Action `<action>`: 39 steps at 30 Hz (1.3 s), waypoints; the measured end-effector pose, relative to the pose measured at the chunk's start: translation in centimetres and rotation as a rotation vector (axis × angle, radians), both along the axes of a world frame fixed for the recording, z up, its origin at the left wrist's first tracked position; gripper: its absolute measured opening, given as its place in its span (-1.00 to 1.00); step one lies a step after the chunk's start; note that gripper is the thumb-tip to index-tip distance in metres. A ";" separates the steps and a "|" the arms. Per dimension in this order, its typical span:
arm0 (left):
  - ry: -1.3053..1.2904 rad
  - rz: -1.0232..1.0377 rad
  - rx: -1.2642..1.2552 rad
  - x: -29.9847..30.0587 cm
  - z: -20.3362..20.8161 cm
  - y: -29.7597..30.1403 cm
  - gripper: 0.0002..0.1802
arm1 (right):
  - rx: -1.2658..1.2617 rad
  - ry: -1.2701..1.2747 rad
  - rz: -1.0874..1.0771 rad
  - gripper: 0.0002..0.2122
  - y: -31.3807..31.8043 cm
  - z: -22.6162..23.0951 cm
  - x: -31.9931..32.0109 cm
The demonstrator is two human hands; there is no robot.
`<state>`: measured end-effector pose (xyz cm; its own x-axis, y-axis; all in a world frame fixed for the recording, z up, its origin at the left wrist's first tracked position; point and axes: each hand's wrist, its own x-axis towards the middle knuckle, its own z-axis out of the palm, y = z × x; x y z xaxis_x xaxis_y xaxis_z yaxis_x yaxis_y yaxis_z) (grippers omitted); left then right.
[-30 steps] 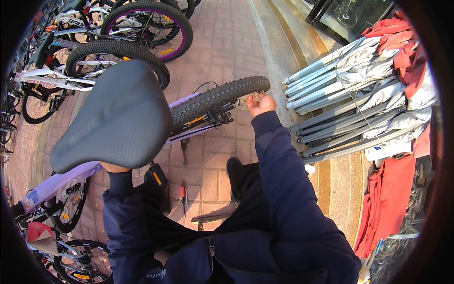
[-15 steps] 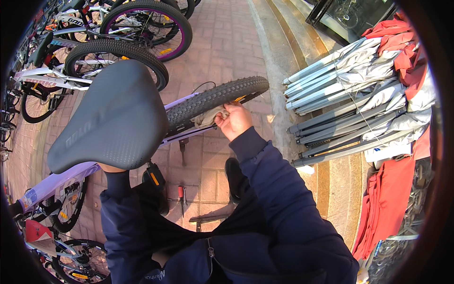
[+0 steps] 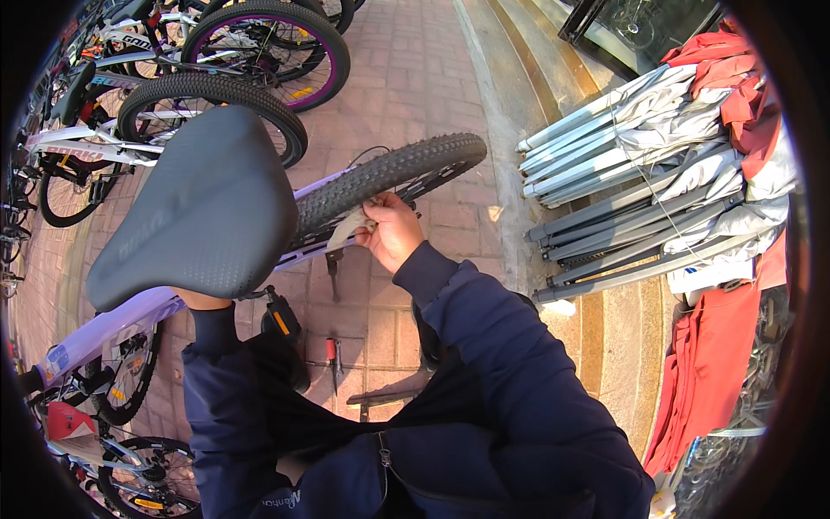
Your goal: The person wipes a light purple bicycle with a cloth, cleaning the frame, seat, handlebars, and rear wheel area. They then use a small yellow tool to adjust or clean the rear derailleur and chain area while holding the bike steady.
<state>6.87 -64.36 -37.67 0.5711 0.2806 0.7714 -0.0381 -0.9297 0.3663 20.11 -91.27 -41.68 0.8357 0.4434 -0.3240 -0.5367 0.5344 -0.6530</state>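
Note:
A bicycle with a black saddle [image 3: 203, 208], a pale purple frame [image 3: 112, 336] and a knobby rear tyre [image 3: 389, 180] stands in front of me. My right hand [image 3: 395, 233] is closed on a pale beige rag [image 3: 349, 227], at the near side of the wheel just below the tyre. Part of the rag hangs out past my fingertips toward the saddle. My left hand [image 3: 204, 300] reaches under the saddle by the frame; only its back shows, and its fingers are hidden.
On the brick paving lie a red-handled screwdriver [image 3: 331, 353] and a dark metal bar [image 3: 380, 400], near my feet. Several parked bikes [image 3: 259, 56] crowd the left. Folded canopy poles [image 3: 605, 164] with red fabric [image 3: 705, 372] rest on the steps [image 3: 596, 337] at right.
My right hand has moved left and slightly nearer along the wheel with the rag. The saddle and tyre have shifted a little left. My left hand stays under the saddle.

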 end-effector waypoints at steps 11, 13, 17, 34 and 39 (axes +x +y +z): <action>-0.012 0.007 0.000 0.0 -0.1 -0.1 -0.54 | 0.053 0.094 -0.508 -0.86 -9.8 -2.3 10.6; -0.014 0.010 -0.001 -0.1 -0.2 -0.1 -0.55 | 0.104 0.107 -0.511 -0.83 -10.4 -3.5 11.5; -0.028 0.013 0.006 0.1 -0.4 -0.1 -0.55 | 0.113 0.123 -0.415 -0.77 -11.1 -4.8 11.1; -0.244 -0.035 -0.143 2.0 1.3 -1.6 -0.76 | -2.145 -1.057 0.458 -0.90 -20.7 -6.0 13.2; -0.251 -0.033 -0.252 1.9 0.5 -1.4 -0.75 | -1.695 -1.034 0.396 -0.87 -15.4 -6.2 12.2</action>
<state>8.81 -65.78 -37.19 0.3850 0.4640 0.7978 -0.1846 -0.8082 0.5592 32.30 -106.68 -47.92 0.8959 0.4358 -0.0859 0.3827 -0.8555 -0.3489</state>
